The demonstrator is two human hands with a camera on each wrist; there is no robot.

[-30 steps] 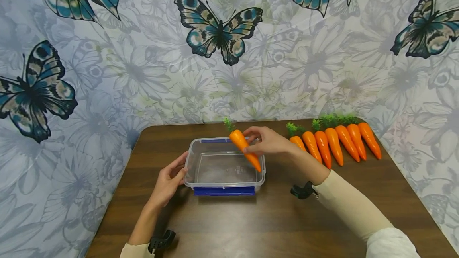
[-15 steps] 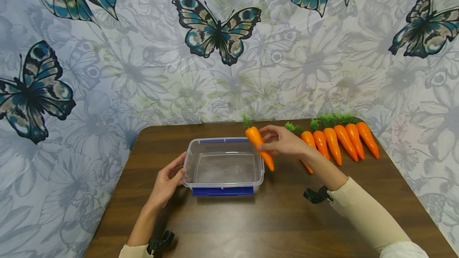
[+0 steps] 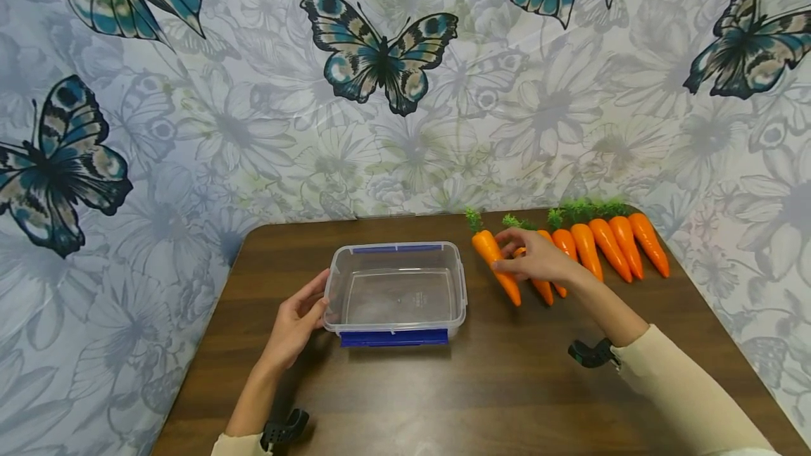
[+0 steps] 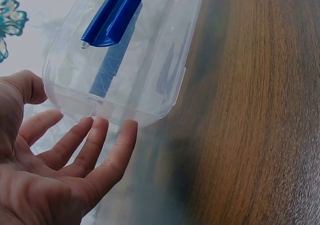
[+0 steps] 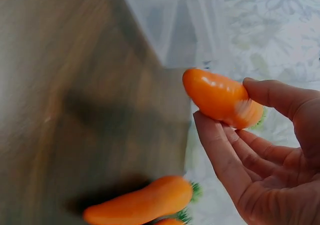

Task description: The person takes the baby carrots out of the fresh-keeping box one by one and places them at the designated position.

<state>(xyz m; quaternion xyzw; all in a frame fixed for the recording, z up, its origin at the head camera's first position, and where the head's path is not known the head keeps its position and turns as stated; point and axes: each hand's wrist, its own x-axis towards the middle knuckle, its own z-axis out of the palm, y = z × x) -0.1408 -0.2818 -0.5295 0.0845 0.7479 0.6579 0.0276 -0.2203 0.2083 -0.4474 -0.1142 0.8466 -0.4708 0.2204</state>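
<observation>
My right hand [image 3: 532, 255] pinches an orange carrot [image 3: 494, 266] with a green leafy top, thumb on one side and fingers on the other. In the right wrist view this carrot [image 5: 212, 92] points toward the camera. It is just left of a row of similar carrots [image 3: 587, 248], partly hidden by the hand and forearm. My left hand [image 3: 298, 319] touches the left end of a clear plastic box [image 3: 395, 328] with blue clips. The left wrist view shows its fingertips [image 4: 131, 127] against the box's end wall, with the thumb at the rim. No carrots lie in the box.
Brown wood-grain table [image 3: 393, 407] under everything. Behind its far edge hangs a floral cloth [image 3: 405, 160] with butterflies. A black strap sits on each wrist. Another carrot [image 5: 145, 202] lies on the table in the right wrist view.
My right hand has carried the carrot from over the box's right side rightward, to beside the row of carrots. The left hand and the box have stayed in place.
</observation>
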